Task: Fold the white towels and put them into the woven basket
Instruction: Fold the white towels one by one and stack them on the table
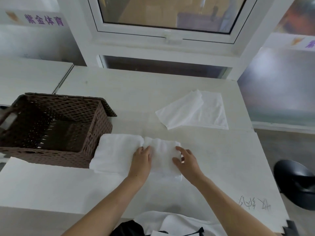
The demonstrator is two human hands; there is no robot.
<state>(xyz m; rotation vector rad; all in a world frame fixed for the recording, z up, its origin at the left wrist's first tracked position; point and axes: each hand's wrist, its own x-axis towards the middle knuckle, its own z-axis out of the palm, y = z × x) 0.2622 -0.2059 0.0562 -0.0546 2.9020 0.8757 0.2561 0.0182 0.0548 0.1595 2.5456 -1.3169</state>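
A white towel [117, 150], partly folded, lies on the white table [213, 159] just right of the brown woven basket [95, 145]. My left hand [141, 160] rests flat on the towel's middle, beside a raised fold. My right hand [186, 160] pinches the towel's right edge between thumb and fingers. Farther back on the right lies a second white towel [196, 110], loosely spread with one corner folded over. The basket's inside looks empty.
A window frame [163, 36] and wall rise behind the table. A black chair [296, 183] stands off the table's right edge. Handwriting [254, 201] marks the table's near right. A second tabletop [30, 77] adjoins at the back left.
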